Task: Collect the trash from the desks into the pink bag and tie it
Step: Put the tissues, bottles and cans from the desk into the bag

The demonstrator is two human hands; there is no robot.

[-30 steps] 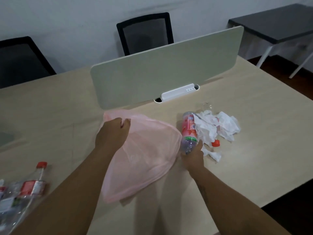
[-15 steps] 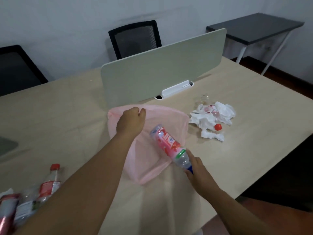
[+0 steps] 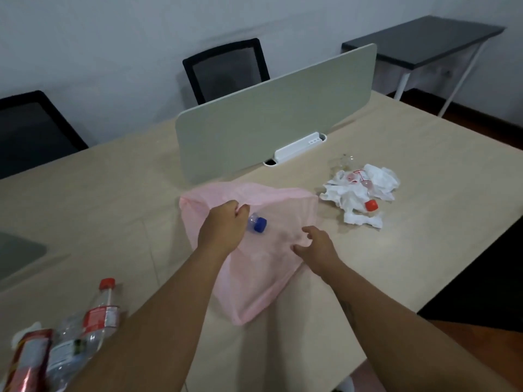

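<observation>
On the desk's [image 3: 424, 165] near-left corner, a red-capped bottle [image 3: 96, 315] and foil wrapper [image 3: 27, 355] lie waiting, light and crinkly by the look of them. Centre: left hand [image 3: 222, 230] is fisted, pinching the pink bag's [image 3: 254, 278] rim; the film looks thin, floppy and slippery, so best gripped bunched at the rim. A blue-capped bottle [image 3: 256, 223] shows at its mouth. Right hand [image 3: 315, 248] is spread loosely over the bag, holding nothing. Further right, crumpled tissues [image 3: 359, 193] hide another bottle.

pink bag [image 3: 254, 278] held open, blue-capped bottle [image 3: 257, 223] inside.
</observation>
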